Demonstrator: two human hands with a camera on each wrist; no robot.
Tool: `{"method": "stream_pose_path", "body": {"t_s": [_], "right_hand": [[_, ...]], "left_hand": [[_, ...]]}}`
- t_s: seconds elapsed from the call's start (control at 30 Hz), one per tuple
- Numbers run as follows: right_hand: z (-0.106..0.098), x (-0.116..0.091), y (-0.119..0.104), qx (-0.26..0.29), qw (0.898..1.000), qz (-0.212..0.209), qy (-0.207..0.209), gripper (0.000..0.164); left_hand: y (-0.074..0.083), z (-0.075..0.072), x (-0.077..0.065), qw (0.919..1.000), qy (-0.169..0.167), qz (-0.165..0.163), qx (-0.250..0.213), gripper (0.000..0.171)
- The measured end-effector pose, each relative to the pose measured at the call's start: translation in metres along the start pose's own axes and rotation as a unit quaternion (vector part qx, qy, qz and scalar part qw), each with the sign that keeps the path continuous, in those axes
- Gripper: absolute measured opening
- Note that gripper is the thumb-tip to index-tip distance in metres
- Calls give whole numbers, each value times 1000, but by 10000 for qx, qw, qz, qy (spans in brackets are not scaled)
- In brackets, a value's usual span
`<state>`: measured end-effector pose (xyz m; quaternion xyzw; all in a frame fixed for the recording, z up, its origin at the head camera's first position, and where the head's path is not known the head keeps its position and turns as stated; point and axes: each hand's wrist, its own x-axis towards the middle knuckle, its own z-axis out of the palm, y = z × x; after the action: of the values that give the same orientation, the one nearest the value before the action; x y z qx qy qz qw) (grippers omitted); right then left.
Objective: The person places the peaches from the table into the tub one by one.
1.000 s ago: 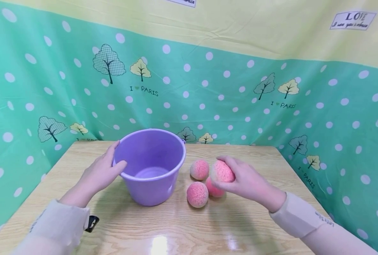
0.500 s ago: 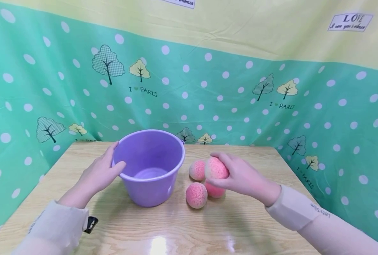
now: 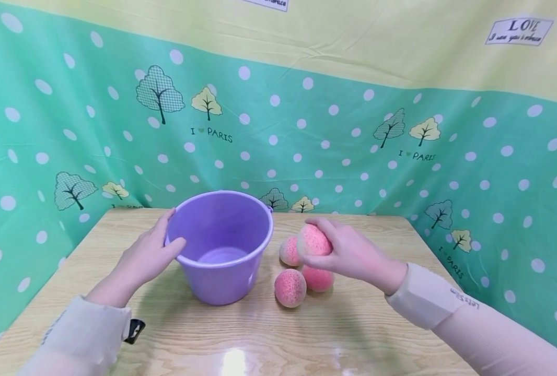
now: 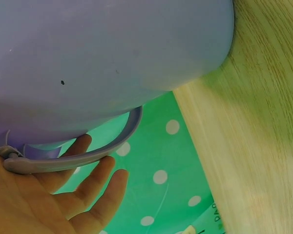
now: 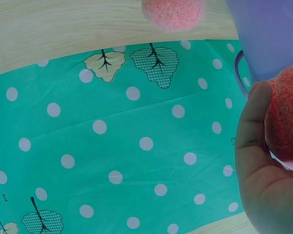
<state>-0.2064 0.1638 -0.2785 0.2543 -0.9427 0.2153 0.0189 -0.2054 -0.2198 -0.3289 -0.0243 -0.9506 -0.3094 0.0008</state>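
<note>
in the head view, the left hand [image 3: 149, 253] holds the bucket [image 3: 219, 284] by the left side of its rim, thumb laid over the edge. the bucket stands upright on the wooden table [image 3: 259, 334], left of the balls. the right hand [image 3: 354, 253] grasps a pink and whitish ball [image 3: 315, 240] between thumb and fingers, above the others and to the right of the bucket. under and beside it on the table sit the back ball [image 3: 289, 252], the front ball [image 3: 290, 288] and the right ball [image 3: 318, 280]. behind the table hangs a dotted cloth [image 3: 278, 154] with printed trees, green below and yellow above.

in the left wrist view, the handle [image 4: 73, 162] hangs beside the bucket's wall, and the left hand's fingers reach past it, spread and slightly bent; the thumb is hidden.

in the right wrist view, the right hand clasps the ball at the right edge, one digit along its side. the bucket's wall shows behind, and another ball rests on the table at the top.
</note>
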Motion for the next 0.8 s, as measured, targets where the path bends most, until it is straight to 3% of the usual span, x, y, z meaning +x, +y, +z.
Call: {"method": "stream_pose_path", "body": {"t_s": [0.8], "right_hand": [[-3,23,-4,-161,9998,59,-81,73]], "left_hand": [[0,-1,0,10000,35,-3,0,81]]}}
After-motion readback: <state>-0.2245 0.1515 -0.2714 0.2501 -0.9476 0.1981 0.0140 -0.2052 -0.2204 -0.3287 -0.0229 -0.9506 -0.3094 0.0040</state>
